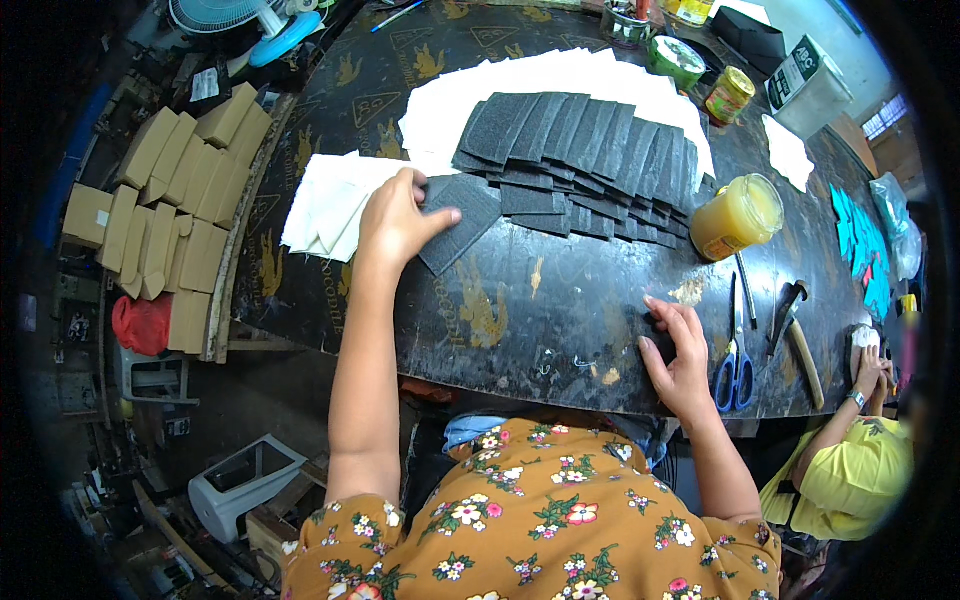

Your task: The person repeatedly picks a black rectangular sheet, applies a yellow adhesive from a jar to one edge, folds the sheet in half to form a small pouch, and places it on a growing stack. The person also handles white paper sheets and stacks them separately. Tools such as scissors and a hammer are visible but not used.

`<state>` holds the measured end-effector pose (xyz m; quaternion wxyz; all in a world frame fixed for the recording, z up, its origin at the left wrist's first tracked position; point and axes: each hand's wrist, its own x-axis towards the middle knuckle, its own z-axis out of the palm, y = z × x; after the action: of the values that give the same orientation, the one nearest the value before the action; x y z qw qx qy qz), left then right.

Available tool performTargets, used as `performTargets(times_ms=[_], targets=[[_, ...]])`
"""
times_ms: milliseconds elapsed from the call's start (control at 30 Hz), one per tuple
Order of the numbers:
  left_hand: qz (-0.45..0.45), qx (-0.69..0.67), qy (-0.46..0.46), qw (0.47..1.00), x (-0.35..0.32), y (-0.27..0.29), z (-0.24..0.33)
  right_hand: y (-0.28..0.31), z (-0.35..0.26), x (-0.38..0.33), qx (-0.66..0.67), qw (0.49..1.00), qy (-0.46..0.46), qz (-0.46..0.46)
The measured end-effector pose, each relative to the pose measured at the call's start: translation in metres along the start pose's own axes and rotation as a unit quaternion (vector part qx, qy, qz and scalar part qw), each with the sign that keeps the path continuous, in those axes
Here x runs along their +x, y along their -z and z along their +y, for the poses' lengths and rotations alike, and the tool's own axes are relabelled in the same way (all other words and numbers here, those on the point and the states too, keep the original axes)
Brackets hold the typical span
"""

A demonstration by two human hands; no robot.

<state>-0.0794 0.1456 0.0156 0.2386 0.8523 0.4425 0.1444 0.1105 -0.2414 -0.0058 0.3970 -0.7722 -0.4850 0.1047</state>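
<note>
My left hand [398,215] is at the left end of the work, its thumb lying over a dark grey felt-like piece [462,222] and its fingers at the piece's left edge. That piece lies tilted beside a small stack of white sheets [325,208]. To its right, many similar grey pieces [585,140] overlap in fanned rows, partly on top of spread white sheets [560,75]. My right hand [680,355] rests near the table's front edge, fingers loosely bent, thumb apart, nothing in it. Blue-handled scissors [736,370] lie just right of it.
A jar of yellowish paste [738,218] stands right of the grey rows. A hammer [803,360] and a thin rod lie by the scissors. Tan boxes [170,180] are stacked at left. A person in yellow [850,470] works at right, near turquoise pieces [860,245].
</note>
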Motion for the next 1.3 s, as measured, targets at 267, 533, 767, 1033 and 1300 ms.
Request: performTargets(times_ms=[267, 533, 767, 1033, 1300], targets=[[0.044, -0.046, -0.074, 0.995, -0.053, -0.004, -0.003, 0.107, -0.004, 0.068, -0.244, 0.936, 0.115, 0.228], [-0.048, -0.353, -0.258, 0.898, -0.095, -0.049, 0.101, 0.143, -0.001, 0.127, -0.445, 0.888, 0.045, 0.106], [-0.108, -0.213, -0.288, 0.927, -0.105, -0.112, 0.129, 0.154, -0.006, 0.099, -0.372, 0.841, 0.156, 0.361], [-0.124, -0.153, -0.283, 0.939, -0.102, -0.109, 0.133, 0.077, -0.008, 0.041, 0.018, 0.998, 0.013, -0.060], [-0.136, -0.155, -0.279, 0.938, -0.099, -0.107, 0.132, 0.001, 0.045, 0.042, -0.110, 0.991, 0.054, 0.056]])
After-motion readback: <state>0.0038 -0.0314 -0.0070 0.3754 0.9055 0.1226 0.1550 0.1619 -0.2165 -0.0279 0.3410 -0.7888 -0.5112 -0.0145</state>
